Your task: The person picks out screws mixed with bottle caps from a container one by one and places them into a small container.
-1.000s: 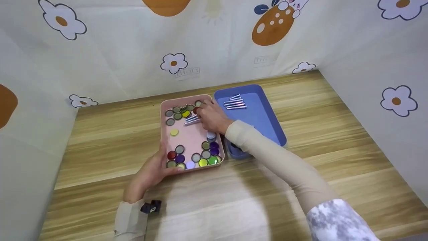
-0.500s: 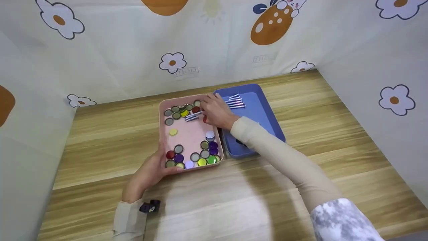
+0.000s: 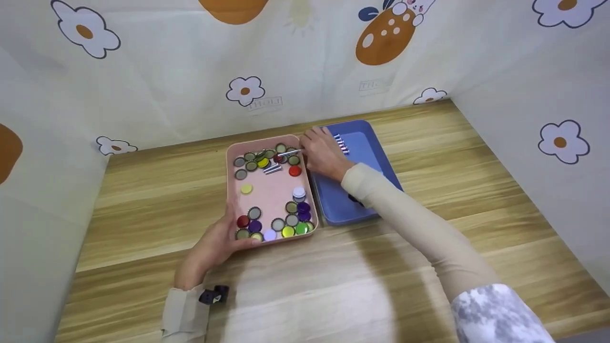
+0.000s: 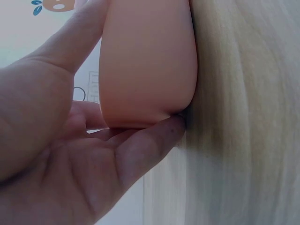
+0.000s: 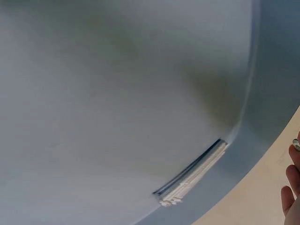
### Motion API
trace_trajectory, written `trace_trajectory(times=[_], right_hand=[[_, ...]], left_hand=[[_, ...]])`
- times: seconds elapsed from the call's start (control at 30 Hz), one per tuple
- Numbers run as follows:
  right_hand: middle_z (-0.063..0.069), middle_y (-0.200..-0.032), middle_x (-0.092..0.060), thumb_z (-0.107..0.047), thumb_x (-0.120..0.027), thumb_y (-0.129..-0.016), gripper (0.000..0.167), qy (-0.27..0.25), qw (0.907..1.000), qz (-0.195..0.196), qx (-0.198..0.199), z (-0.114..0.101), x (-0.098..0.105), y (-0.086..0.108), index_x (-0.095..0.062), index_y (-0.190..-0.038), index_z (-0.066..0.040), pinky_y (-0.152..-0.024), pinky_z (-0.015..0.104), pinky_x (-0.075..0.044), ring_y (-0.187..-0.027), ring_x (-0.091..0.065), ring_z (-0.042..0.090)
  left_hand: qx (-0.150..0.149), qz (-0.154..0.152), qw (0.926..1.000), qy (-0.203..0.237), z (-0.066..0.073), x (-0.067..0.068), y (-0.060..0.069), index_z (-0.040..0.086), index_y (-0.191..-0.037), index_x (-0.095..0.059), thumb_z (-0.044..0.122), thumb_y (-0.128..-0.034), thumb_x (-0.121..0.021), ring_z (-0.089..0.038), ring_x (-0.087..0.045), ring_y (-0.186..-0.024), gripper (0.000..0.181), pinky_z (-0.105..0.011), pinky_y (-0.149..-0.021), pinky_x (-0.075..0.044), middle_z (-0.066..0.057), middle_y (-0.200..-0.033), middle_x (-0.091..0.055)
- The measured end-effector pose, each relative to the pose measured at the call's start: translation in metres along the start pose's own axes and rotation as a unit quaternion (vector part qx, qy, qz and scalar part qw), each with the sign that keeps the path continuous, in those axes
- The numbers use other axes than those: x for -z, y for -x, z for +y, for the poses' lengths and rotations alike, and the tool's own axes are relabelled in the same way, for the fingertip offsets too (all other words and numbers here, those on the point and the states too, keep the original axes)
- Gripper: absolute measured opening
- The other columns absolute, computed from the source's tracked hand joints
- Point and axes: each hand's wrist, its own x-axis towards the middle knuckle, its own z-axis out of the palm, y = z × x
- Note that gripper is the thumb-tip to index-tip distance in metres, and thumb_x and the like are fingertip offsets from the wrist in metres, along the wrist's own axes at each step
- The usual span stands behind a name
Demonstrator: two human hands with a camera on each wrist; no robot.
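My left hand [image 3: 214,240] grips the near left corner of a pink tray [image 3: 271,193], its thumb along the front rim. In the left wrist view the fingers [image 4: 150,152] press against the tray's outer wall [image 4: 147,56]. A silver screw [image 3: 289,153] sticks out leftward from my right hand [image 3: 325,150], which pinches it above the rims where the two trays meet. Below it, a few more screws [image 3: 272,168] lie among bottle caps in the pink tray. A bundle of screws [image 5: 192,176] lies in the blue tray [image 5: 84,140], partly hidden by the hand in the head view.
Bottle caps in several colours, such as a red cap [image 3: 295,170] and a green cap [image 3: 302,228], lie along the pink tray's edges. Both trays stand side by side on a wooden table [image 3: 157,190]. A patterned cloth [image 3: 181,85] hangs behind and at the sides.
My right hand has moved right from the pink tray to the blue tray's left rim, bringing a screw with it. A red cap has come into view. The left hand keeps its place.
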Motion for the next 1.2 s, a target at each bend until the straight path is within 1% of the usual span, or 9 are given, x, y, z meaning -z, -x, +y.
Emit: trace_trajectory(times=[0.17,0.3,0.4,0.53,0.7,0.8,1.03,1.17,1.2], right_hand=[[0.012,-0.1,-0.068,-0.013,-0.069,-0.089,0.012,-0.004,0.9999,0.006,-0.008,0.009,-0.001,0.006,-0.067,-0.097,-0.004,-0.084,0.042,-0.044,-0.098,-0.058,0.031],[0.013,-0.096,-0.067,-0.008,-0.068,-0.089,0.007,-0.006,0.9995,0.031,-0.007,0.016,-0.002,0.011,-0.066,-0.093,-0.003,-0.085,0.043,-0.044,-0.096,-0.058,0.032],[0.014,-0.093,-0.067,-0.003,-0.067,-0.087,0.004,-0.016,0.9987,0.043,-0.02,0.021,-0.002,0.014,-0.066,-0.091,-0.001,-0.085,0.044,-0.044,-0.095,-0.057,0.033],[0.015,-0.092,-0.067,0.0,-0.069,-0.083,0.008,-0.036,0.9973,0.041,-0.049,0.027,0.0,0.017,-0.068,-0.091,0.0,-0.084,0.045,-0.044,-0.094,-0.057,0.034],[0.017,-0.093,-0.067,-0.001,-0.067,-0.084,0.008,-0.042,0.9962,0.03,-0.071,0.035,0.001,0.022,-0.068,-0.093,0.001,-0.082,0.046,-0.044,-0.094,-0.057,0.036],[0.017,-0.095,-0.067,-0.001,-0.067,-0.085,0.008,-0.038,0.9957,0.028,-0.079,0.041,0.003,0.025,-0.067,-0.093,0.001,-0.083,0.047,-0.044,-0.096,-0.057,0.036],[0.018,-0.094,-0.064,-0.003,-0.069,-0.085,0.007,-0.016,0.9947,0.058,-0.083,0.056,0.005,0.033,-0.067,-0.091,0.0,-0.082,0.048,-0.043,-0.096,-0.055,0.037],[0.018,-0.092,-0.063,-0.004,-0.071,-0.083,0.008,-0.008,0.9944,0.063,-0.084,0.063,0.006,0.039,-0.068,-0.089,0.001,-0.083,0.049,-0.041,-0.098,-0.055,0.038],[0.018,-0.092,-0.063,-0.004,-0.071,-0.083,0.007,-0.005,0.9946,0.061,-0.084,0.064,0.006,0.041,-0.069,-0.089,0.0,-0.084,0.049,-0.041,-0.098,-0.055,0.038]], left_hand=[[-0.008,0.006,0.9999,0.0,-0.001,-0.001,0.0,0.007,-0.159,0.013,0.038,-0.0844,-0.079,-0.038,-0.027,-0.151,0.123,-0.053,-0.125,-0.017,-0.025,-0.164,-0.021],[-0.016,0.009,0.9998,0.012,-0.001,-0.002,0.0,0.008,-0.16,0.012,0.037,-0.0835,-0.08,-0.036,-0.032,-0.15,0.123,-0.053,-0.125,-0.018,-0.024,-0.164,-0.025],[-0.015,0.009,0.9996,0.02,-0.001,-0.003,0.0,0.011,-0.16,0.012,0.036,-0.0835,-0.081,-0.034,-0.034,-0.149,0.123,-0.053,-0.126,-0.018,-0.021,-0.164,-0.026],[-0.008,0.008,0.9998,0.019,-0.002,-0.003,0.001,0.011,-0.16,0.013,0.036,-0.0843,-0.08,-0.034,-0.033,-0.149,0.123,-0.052,-0.126,-0.018,-0.022,-0.165,-0.024],[-0.005,0.005,0.9998,0.02,-0.002,-0.002,0.001,0.011,-0.16,0.013,0.036,-0.0848,-0.08,-0.035,-0.031,-0.15,0.122,-0.053,-0.126,-0.017,-0.022,-0.165,-0.022],[-0.005,0.006,0.9998,0.015,-0.001,-0.002,0.0,0.012,-0.16,0.012,0.038,-0.0845,-0.08,-0.035,-0.032,-0.15,0.122,-0.053,-0.126,-0.017,-0.022,-0.165,-0.023],[-0.006,0.008,0.9998,0.017,0.001,-0.001,0.0,0.015,-0.161,0.012,0.038,-0.0836,-0.08,-0.034,-0.034,-0.149,0.123,-0.053,-0.126,-0.017,-0.02,-0.164,-0.026],[-0.008,0.008,0.9998,0.017,0.001,-0.001,0.0,0.017,-0.161,0.012,0.039,-0.0833,-0.081,-0.034,-0.034,-0.149,0.123,-0.053,-0.126,-0.017,-0.02,-0.165,-0.026],[-0.007,0.008,0.9998,0.014,0.001,0.0,0.001,0.015,-0.161,0.012,0.039,-0.0833,-0.08,-0.035,-0.033,-0.15,0.123,-0.053,-0.126,-0.017,-0.021,-0.165,-0.025]])
